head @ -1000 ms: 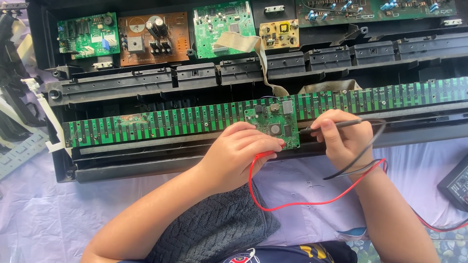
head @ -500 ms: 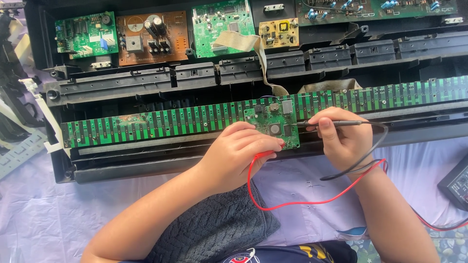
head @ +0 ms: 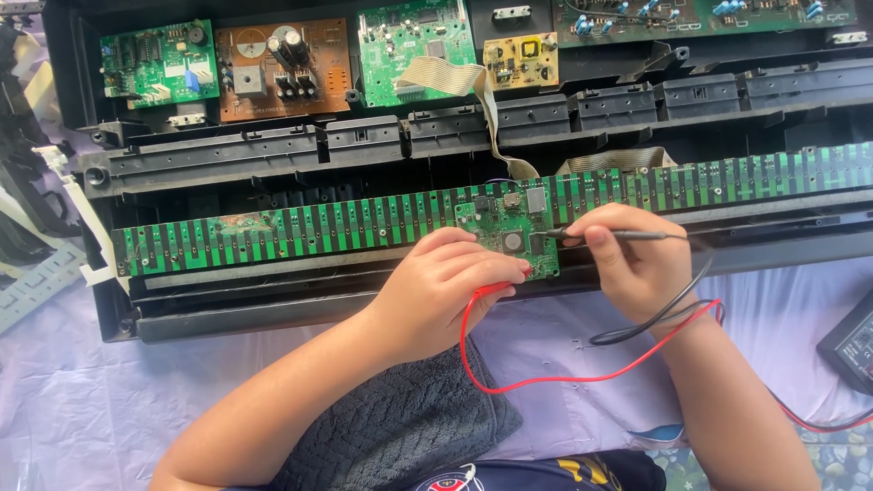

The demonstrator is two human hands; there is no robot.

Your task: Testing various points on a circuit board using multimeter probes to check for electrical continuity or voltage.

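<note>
Head view: left hand [head: 444, 293] gripped red-wired test probe [head: 496, 289], right hand [head: 627, 264] pinched black-wired probe [head: 600, 235] against long green circuit board [head: 300, 232]

a long green circuit board [head: 300, 232] striped with dark bars, red lead [head: 546, 377], black lead [head: 655, 314], lilac cloth [head: 82, 400].

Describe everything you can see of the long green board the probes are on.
The long green circuit board lies flat across the open black casing, running from left edge to right. Its surface shows repeated dark contact strips, with a brownish stained patch near the left end. A denser section with chips sits mid-board. The left hand rests on its lower edge holding a red probe; the right hand touches a black probe to the chip section. A grey ribbon cable reaches it from above.
</note>
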